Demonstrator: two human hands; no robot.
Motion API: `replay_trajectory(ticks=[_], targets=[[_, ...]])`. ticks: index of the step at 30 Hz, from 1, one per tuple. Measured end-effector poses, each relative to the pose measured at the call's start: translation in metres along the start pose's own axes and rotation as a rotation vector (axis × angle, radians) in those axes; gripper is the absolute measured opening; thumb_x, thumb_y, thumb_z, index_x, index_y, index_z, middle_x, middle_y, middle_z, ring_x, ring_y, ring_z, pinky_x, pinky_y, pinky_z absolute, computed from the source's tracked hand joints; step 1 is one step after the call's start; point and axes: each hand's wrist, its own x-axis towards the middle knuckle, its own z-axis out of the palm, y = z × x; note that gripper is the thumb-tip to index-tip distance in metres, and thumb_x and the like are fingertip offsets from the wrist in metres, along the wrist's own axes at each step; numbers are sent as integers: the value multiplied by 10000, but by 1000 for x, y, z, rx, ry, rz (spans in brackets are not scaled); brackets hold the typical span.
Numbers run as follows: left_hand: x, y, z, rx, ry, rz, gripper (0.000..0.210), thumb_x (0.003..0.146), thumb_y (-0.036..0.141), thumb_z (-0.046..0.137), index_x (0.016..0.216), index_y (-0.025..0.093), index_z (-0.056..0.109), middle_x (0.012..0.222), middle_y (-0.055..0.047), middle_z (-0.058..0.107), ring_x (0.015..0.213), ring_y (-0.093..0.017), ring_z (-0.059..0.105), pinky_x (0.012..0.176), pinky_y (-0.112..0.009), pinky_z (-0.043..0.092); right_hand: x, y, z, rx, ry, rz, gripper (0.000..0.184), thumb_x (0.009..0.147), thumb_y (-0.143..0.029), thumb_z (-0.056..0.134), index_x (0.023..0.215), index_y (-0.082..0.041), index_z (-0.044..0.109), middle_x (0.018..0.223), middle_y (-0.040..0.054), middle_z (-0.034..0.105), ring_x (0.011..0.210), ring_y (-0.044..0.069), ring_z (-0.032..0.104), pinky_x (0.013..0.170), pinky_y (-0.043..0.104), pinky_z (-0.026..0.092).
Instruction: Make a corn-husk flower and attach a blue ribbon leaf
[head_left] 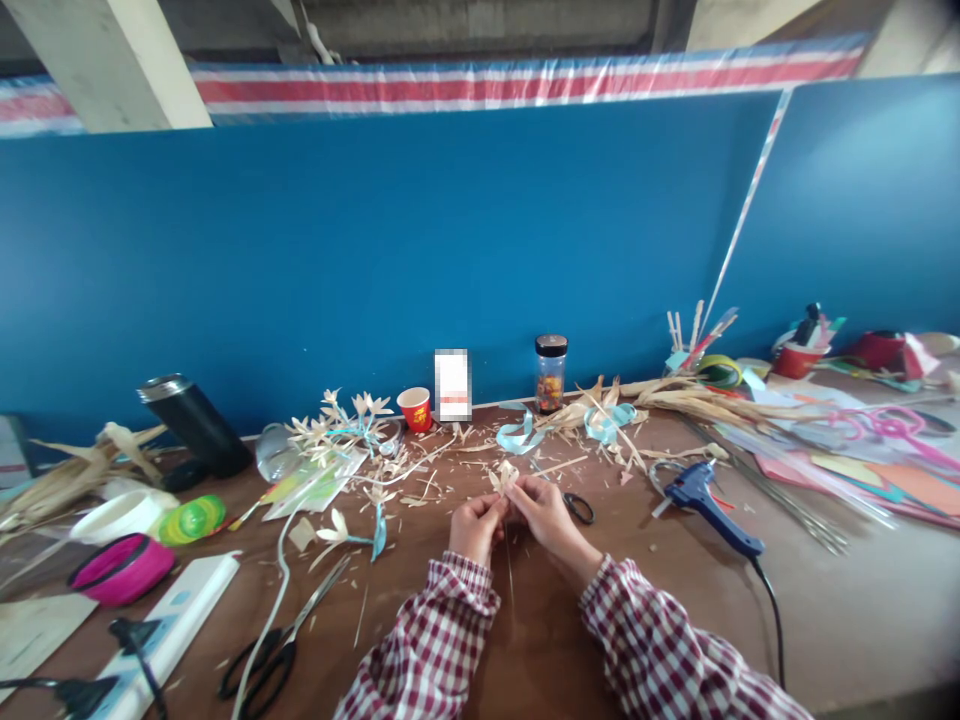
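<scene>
Both hands meet over the middle of the brown table. My left hand (pixel 474 530) is closed, its thumb and fingers pinching the base of a small cream corn-husk flower (pixel 504 478). From the other side my right hand (pixel 551 515) pinches the same husk piece near its petals. A thin stem (pixel 511 575) hangs down below the fingers. Beside my right hand lies a small pair of scissors (pixel 579 508), only its dark handle showing plainly. To the left are a white flower with a blue ribbon (pixel 352 535) and larger black-handled scissors (pixel 281 640).
Husk scraps litter the table. A blue glue gun (pixel 709 503) with its cord lies at right, near wires (pixel 795 500) and coloured paper (pixel 892 480). A red paper cup (pixel 415 410) and a lidded jar (pixel 551 375) stand at the back. A power strip (pixel 169 635) and black flask (pixel 195 425) are at left.
</scene>
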Motion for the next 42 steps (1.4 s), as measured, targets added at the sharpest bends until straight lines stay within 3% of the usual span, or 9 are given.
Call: replay_trajectory(ticks=[8,18,28,42], targets=[[-1,4,4,-131,9,-66,274,481,308,761,638,101,673,495,10,547,401,-36,394,354,-155,284,2,6,-2,-32,3,-33,371,689,-492,619,587,-143,544,519,-25,497,474,84,404,446,203,316],[0,1,2,-100,-7,-51,252,501,300,749,642,104,676,476,22,531,390,-34,378,349,-156,287,2,6,-2,-26,13,-31,419,645,-541,631,566,-142,533,499,-37,470,462,76,383,447,206,316],[1,2,2,-129,35,-55,279,465,302,773,633,103,671,463,15,544,382,-38,393,348,-159,289,4,16,-2,56,-19,15,443,644,-589,604,625,-148,575,537,-8,532,491,108,460,453,222,366],[1,1,2,-112,51,-48,262,475,296,766,640,111,681,456,24,537,366,-37,384,337,-162,282,4,16,-4,-8,-27,-24,440,677,-581,581,638,-143,558,536,-25,494,479,85,406,450,207,335]])
